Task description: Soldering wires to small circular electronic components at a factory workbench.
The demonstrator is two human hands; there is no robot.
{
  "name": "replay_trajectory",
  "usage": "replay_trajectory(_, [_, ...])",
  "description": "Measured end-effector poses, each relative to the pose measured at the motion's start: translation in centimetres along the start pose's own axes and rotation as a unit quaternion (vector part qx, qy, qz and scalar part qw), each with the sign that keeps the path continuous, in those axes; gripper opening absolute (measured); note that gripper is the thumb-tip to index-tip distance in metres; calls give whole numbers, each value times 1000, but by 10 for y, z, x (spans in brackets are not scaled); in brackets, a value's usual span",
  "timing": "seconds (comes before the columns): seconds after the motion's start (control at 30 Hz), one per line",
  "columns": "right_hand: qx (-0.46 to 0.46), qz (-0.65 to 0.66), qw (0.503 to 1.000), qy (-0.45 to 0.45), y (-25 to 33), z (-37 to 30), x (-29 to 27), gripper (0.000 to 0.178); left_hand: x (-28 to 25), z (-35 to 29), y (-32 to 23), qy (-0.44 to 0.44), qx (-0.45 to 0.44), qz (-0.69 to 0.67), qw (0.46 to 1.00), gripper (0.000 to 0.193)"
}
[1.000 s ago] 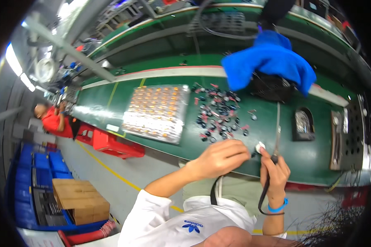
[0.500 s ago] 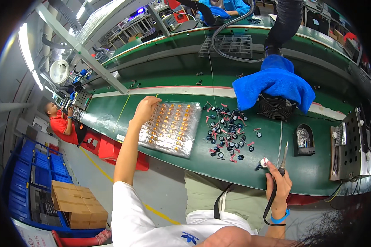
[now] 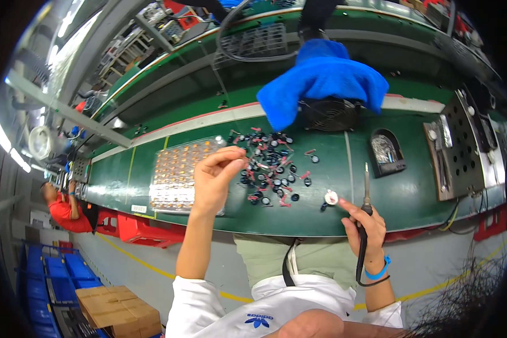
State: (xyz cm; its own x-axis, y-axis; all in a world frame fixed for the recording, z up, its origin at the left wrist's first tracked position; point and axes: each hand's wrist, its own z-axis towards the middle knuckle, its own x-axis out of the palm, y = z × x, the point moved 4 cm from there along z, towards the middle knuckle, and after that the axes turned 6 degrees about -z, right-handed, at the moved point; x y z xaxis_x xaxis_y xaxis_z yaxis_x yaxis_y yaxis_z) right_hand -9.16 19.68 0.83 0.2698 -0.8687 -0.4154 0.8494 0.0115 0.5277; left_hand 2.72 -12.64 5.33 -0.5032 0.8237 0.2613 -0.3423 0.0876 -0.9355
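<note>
Fingers of left hand [image 3: 215, 176] pinch something too small to identify; right hand [image 3: 365, 226] grips soldering iron [image 3: 366, 188].

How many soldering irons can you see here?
1: the soldering iron is upright in the right hand, its tip above the green bench near a small white part. Others may be hidden.

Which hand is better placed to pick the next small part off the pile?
Left. The left hand hovers beside the pile of small parts and the tray, fingers pinched. The right hand grips the soldering iron, tip up, near the white disc.
</note>
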Motion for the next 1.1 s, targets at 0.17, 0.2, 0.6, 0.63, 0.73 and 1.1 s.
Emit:
replay_trajectory(0.17, [-5,10,1000,7,3,-7,-6,39,59,-7,29,57,2,-3,998,17])
replay_trajectory(0.2, [1,-24,999,40,5,-6,-11,37,69,-7,33,76,7,10,997,16])
replay_trajectory(0.6, [17,-22,999,-23,-7,-30,-25,60,117,-13,53,225,139,209,941,16])
replay_trajectory(0.63, [6,-20,999,-47,-8,-29,-26,52,119,-14,53,245,152,221,932,16])
replay_trajectory(0.73, [14,-22,998,-50,-4,-30,-26,39,127,-18,55,264,149,224,926,15])
replay_trajectory(1.1, [3,-58,998,-24,-3,-33,-21,27,127,-21,66,285,117,219,926,13])
